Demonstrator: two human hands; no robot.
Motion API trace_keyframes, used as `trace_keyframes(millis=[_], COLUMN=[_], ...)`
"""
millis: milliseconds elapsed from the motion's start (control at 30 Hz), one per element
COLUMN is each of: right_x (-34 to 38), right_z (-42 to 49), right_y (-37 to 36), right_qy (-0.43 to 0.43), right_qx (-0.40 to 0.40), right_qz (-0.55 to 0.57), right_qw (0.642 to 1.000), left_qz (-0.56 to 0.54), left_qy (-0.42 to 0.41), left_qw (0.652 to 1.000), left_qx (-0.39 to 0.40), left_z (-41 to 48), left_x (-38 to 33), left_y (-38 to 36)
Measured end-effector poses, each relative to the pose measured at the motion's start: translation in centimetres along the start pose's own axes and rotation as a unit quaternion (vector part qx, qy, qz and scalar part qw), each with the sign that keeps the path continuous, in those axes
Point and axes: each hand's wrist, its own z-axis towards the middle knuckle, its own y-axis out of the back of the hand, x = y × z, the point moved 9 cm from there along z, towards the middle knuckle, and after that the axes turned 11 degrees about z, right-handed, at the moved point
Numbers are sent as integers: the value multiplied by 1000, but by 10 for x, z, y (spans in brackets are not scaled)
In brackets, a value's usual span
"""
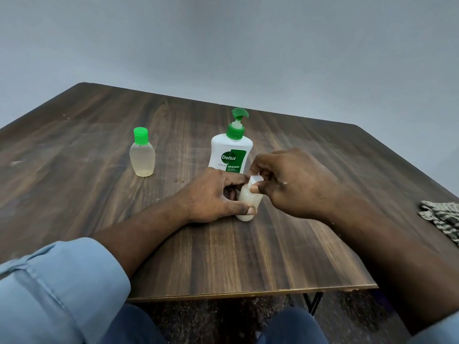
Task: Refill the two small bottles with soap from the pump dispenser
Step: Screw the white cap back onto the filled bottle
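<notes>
- One light blue sleeve [49,289], rolled back on your left forearm, at the lower left.
- Small bottles, two in all. The first is a clear bottle [142,156] with a green cap [140,136], standing upright on the table [248,256], well apart from your left hand and beyond it to the left. It holds pale yellowish liquid and its cap is on.
- One left hand [211,197], resting on the table and wrapped around the body of the second small bottle, thumb low on its near side, fingers curled behind it.
- One pump dispenser [231,150], white with a green pump head [239,114] and a Dettol label, standing upright just beyond both your hands, its lower edge hidden by them.
- The second small bottle [249,203], milky white, standing between your two hands with its base on the table, tilted a little. It bears a white cap [255,180].
- One right hand [293,180], raised above the table, with thumb and fingertips pinched on that white cap. Whether the cap is seated tight or loose you cannot tell.
- One patterned cloth [444,217], lying at the table's right edge, well apart from your right hand.
</notes>
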Motion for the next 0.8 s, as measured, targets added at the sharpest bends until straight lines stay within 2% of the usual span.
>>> trace_keyframes(millis=[200,367,633,800], right_x=[7,6,5,7], right_z=[4,1,-8,-8], right_y=[-6,-5,-6,-3], right_qy=[0,-35,-118,-146], right_qx=[47,29,-67,-48], right_qz=[-23,3,6,19], right_qw=[999,999,991,988], left_qz=[5,38,64,72], left_qy=[10,25,27,61], left_qw=[1000,999,997,995], left_qx=[6,-2,-14,-18], left_z=[-1,0,-2,-9], left_x=[6,4,-5,-7], left_y=[-3,-6,-7,-5])
